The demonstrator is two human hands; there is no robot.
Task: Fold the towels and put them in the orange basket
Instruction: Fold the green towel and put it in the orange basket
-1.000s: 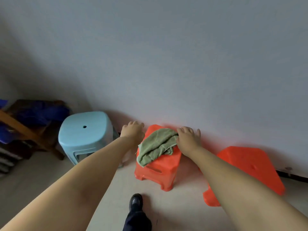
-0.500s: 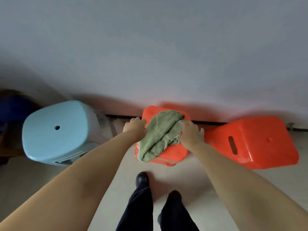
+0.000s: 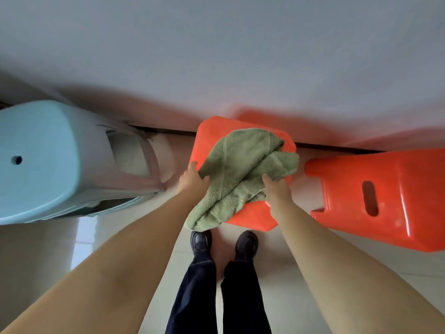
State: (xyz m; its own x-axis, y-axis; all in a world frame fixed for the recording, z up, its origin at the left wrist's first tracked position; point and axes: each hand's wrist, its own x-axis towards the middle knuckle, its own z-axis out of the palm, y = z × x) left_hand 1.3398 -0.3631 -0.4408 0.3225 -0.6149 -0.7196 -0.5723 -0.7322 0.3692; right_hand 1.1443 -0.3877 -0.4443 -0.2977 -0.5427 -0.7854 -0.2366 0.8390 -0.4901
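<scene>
A crumpled green terry towel (image 3: 243, 174) lay on the orange plastic stool (image 3: 252, 216). The left hand (image 3: 192, 180) pinched its left edge; the right hand (image 3: 277, 190) gripped its right fold, fingers closed on cloth.

Plain green towel (image 3: 243, 169), orange stools (image 3: 250, 216) (image 3: 390, 201), light blue stool (image 3: 43, 160), black shoes (image 3: 201, 239)

Lighting was soft and even; the glossy orange plastic stool (image 3: 385, 201) showed glare, with motion blur and wide-angle edge distortion.
</scene>
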